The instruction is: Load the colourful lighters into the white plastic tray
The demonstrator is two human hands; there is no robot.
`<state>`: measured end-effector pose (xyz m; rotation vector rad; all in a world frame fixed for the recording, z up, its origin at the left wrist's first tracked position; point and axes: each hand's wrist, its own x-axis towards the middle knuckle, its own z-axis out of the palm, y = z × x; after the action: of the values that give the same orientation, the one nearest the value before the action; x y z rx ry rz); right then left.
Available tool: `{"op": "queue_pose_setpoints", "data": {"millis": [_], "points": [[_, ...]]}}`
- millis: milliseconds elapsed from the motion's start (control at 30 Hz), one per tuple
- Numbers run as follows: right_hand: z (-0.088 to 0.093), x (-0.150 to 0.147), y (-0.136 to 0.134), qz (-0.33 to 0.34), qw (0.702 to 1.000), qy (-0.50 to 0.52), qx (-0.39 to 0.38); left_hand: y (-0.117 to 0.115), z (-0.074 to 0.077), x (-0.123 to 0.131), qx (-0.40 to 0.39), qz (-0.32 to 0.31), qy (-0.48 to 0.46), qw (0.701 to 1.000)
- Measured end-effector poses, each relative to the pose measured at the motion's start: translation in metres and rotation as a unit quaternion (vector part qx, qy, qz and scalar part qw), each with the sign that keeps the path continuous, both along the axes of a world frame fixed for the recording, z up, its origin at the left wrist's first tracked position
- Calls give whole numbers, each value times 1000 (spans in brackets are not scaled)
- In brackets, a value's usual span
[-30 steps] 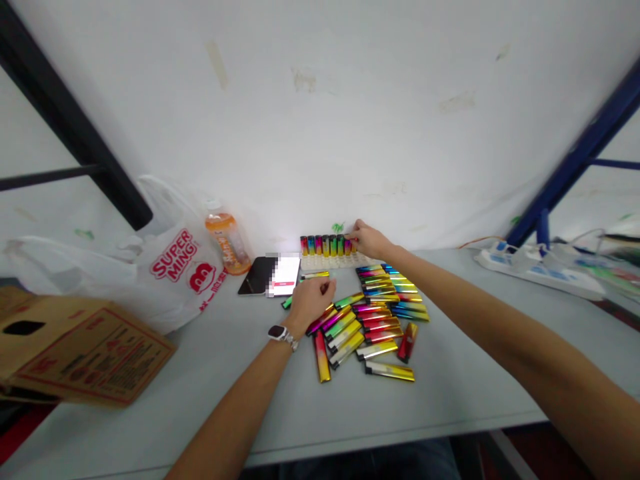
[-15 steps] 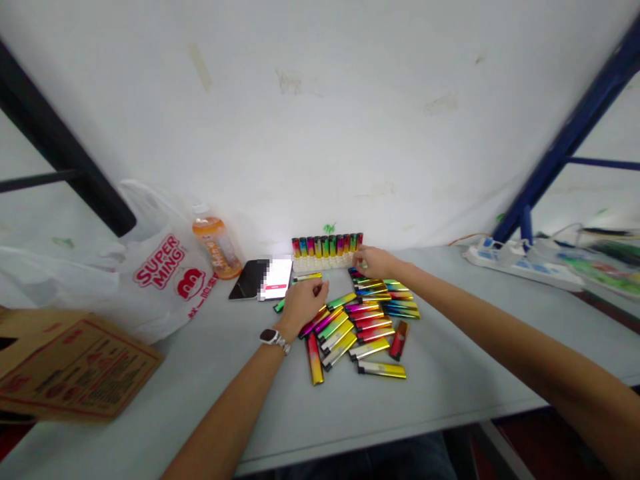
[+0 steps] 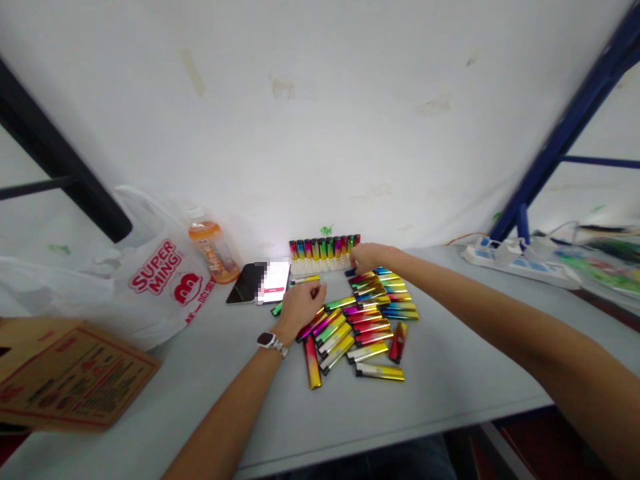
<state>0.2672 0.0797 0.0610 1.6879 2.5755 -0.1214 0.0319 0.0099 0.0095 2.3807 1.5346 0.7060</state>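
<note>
A row of shiny coloured lighters (image 3: 323,249) stands upright in a pale rack (image 3: 320,266) against the wall. My right hand (image 3: 369,256) is at the rack's right end, its fingers closed around the rightmost lighter, whose lower part they cover. My left hand (image 3: 301,305) rests palm down, fingers curled, at the left side of loose lighters (image 3: 371,325) spread over the table. Anything inside its fingers is hidden. One yellow lighter (image 3: 306,279) lies between that hand and the rack. A watch (image 3: 271,343) is on my left wrist.
Left of the rack are a tablet (image 3: 246,283) with a lit screen, an orange drink bottle (image 3: 215,250) and a white plastic bag (image 3: 160,293). A cardboard box (image 3: 85,373) sits at the near left. On the right lies a white power strip (image 3: 520,267), beside a blue post (image 3: 563,133).
The whole view has shifted slightly. My right hand stays at the rack's right end, its fingers moved only a little. My left hand has kept its place among the lighters.
</note>
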Motion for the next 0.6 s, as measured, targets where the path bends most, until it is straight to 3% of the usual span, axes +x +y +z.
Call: {"op": "queue_pose_setpoints", "data": {"millis": [267, 400, 467, 600], "points": [[-5, -12, -5, 51, 997, 33, 44, -1, 0, -1, -1, 0, -11, 1000], [-9, -16, -16, 29, 971, 208, 115, -1, 0, -1, 1, -3, -16, 1000], [-14, -21, -25, 5, 927, 350, 132, -1, 1, -1, 2, -4, -17, 1000], [-28, -38, -45, -44, 779, 623, 62, 0, 1, 0, -4, -6, -10, 1000]]}}
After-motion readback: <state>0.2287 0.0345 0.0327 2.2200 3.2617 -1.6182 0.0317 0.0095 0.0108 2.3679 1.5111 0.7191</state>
